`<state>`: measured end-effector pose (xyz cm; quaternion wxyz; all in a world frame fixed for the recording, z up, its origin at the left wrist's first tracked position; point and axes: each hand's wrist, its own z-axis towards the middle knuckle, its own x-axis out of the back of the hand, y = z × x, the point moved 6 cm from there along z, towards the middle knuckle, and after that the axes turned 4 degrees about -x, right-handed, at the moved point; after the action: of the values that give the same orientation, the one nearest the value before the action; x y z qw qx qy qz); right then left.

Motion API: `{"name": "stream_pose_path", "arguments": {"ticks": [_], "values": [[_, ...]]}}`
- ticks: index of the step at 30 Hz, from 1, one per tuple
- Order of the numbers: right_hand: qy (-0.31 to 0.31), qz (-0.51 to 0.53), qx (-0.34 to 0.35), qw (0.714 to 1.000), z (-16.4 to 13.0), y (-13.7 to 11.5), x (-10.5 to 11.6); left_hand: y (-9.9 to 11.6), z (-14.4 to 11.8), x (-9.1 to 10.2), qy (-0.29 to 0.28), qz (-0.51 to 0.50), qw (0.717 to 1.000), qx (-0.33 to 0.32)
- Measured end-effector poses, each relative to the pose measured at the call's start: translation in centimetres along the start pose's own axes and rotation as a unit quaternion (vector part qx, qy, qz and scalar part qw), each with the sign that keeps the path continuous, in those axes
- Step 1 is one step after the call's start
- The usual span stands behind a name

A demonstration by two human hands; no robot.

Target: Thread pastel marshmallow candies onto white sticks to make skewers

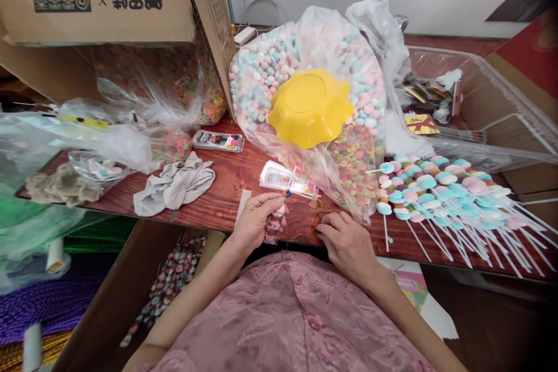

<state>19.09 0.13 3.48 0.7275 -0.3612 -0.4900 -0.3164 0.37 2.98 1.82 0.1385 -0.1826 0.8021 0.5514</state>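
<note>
My left hand is closed around a small clear printed candy packet at the table's front edge. Pinkish candy shows through its film, and a bit of dark blue sticks up by the thumb. Just beyond lies a stack of flat printed wrappers. To the right, my right hand rests at the table edge with loosely bent fingers, and nothing shows in them. Near its fingertips a small brownish loop lies on the wood. Marshmallow and candy skewers on white sticks are piled farther right.
A yellow wavy-rimmed bowl sits on a large bag of pastel candies. A cardboard box stands at the back left. Grey gloves lie left, a clear plastic bin right. Below the table, an open carton holds packed candy.
</note>
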Motion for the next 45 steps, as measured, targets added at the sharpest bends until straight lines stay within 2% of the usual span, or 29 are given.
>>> {"name": "stream_pose_path", "arguments": {"ticks": [4, 7, 9, 11, 14, 16, 17, 19, 21, 24, 27, 30, 34, 37, 39, 41, 43, 45], "values": [[-0.019, -0.065, 0.012, 0.998, 0.8, -0.4, -1.1, 0.2, -0.3, -0.3, -0.006, 0.000, 1.000, -0.005], [-0.029, -0.065, 0.019, 0.997, 1.0, -0.2, -1.6, 0.3, -0.6, -0.3, -0.007, 0.001, 1.000, -0.002], [-0.012, -0.004, 0.017, 1.000, 0.9, 0.1, -1.1, 0.2, -0.7, -0.1, -0.005, 0.003, 1.000, 0.002], [0.022, 0.108, -0.013, 0.994, 1.0, 0.7, 0.1, 0.0, -0.7, -0.1, -0.005, 0.011, 1.000, 0.006], [0.090, 0.275, -0.106, 0.951, 1.5, 1.9, 2.4, -0.9, -0.5, -0.7, -0.018, 0.038, 0.999, 0.017], [0.148, 0.327, -0.149, 0.921, 2.3, 2.0, 3.8, -1.7, -0.3, -1.7, -0.042, 0.076, 0.996, 0.029], [0.174, 0.337, -0.149, 0.913, 2.7, 1.7, 4.4, -2.0, -0.2, -2.3, -0.058, 0.097, 0.993, 0.032], [0.197, 0.337, -0.115, 0.914, 3.8, 0.4, 5.0, -2.1, -0.1, -3.6, -0.093, 0.127, 0.987, 0.022], [0.184, 0.317, -0.059, 0.929, 4.5, -1.1, 4.8, -1.7, 0.1, -4.4, -0.118, 0.132, 0.984, -0.021], [0.157, 0.275, -0.010, 0.949, 4.3, -2.2, 3.4, -0.9, 0.4, -4.4, -0.122, 0.126, 0.982, -0.074], [0.138, 0.273, -0.015, 0.952, 3.7, -1.8, 2.1, -1.2, 0.5, -3.7, -0.130, 0.127, 0.982, -0.047], [0.122, 0.290, -0.020, 0.949, 3.7, -1.4, 1.7, -1.9, 0.4, -3.0, -0.131, 0.123, 0.984, -0.003], [0.095, 0.316, -0.021, 0.944, 4.4, -1.2, 1.7, -1.8, 0.4, -3.0, -0.124, 0.103, 0.987, -0.008], [0.080, 0.327, -0.033, 0.941, 4.4, -0.9, 1.3, -1.6, 0.3, -3.0, -0.117, 0.104, 0.987, 0.015], [0.094, 0.335, -0.065, 0.935, 4.0, -0.2, 1.0, -1.5, 0.1, -2.9, -0.106, 0.114, 0.988, 0.024], [0.135, 0.356, -0.114, 0.918, 3.4, 0.6, 1.1, -1.2, 0.1, -2.8, -0.093, 0.120, 0.988, 0.011], [0.156, 0.394, -0.162, 0.891, 2.8, 1.1, 1.1, -0.7, 0.1, -2.8, -0.092, 0.126, 0.987, -0.026], [0.126, 0.443, -0.188, 0.868, 2.8, 1.0, 0.8, 0.3, 0.1, -3.4, -0.109, 0.149, 0.978, -0.093]]}}
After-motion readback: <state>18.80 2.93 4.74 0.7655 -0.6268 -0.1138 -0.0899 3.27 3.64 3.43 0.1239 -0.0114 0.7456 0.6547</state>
